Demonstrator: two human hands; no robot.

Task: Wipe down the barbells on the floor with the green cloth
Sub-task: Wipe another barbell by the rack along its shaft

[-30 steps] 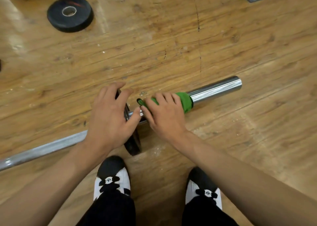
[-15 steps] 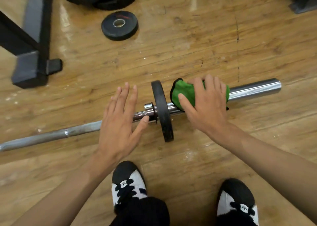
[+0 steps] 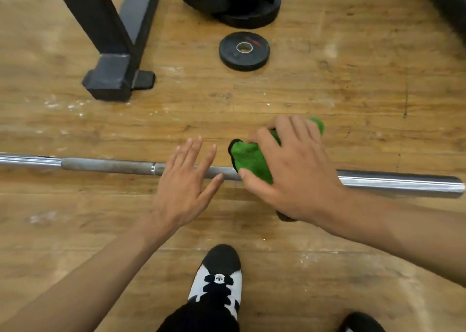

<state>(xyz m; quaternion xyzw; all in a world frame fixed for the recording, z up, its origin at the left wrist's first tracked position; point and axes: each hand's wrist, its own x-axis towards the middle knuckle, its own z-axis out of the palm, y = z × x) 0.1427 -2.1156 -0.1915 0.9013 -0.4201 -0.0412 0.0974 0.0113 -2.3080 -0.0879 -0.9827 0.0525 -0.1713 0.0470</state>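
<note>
Long silver steel barbell (image 3: pixel 108 166) lies across the wooden floor (image 3: pixel 327 87). The right hand (image 3: pixel 297 178) has its grip round the fluffy green cloth (image 3: pixel 252 160) on the bar. The left hand (image 3: pixel 184 188) is over the bar, grip wide, fingers straight.

A long silver metal barbell (image 3: pixel 106 166) lies flat across the scuffed brown wooden floor (image 3: pixel 327 92). Behind it lie a small round black weight plate (image 3: pixel 244 50) and a pile of bigger black plates (image 3: pixel 232 1). A black metal frame foot (image 3: pixel 108 79) stands to the left.

Green cloth (image 3: pixel 249 160) now over plate (image 3: pixel 286 217)
</note>
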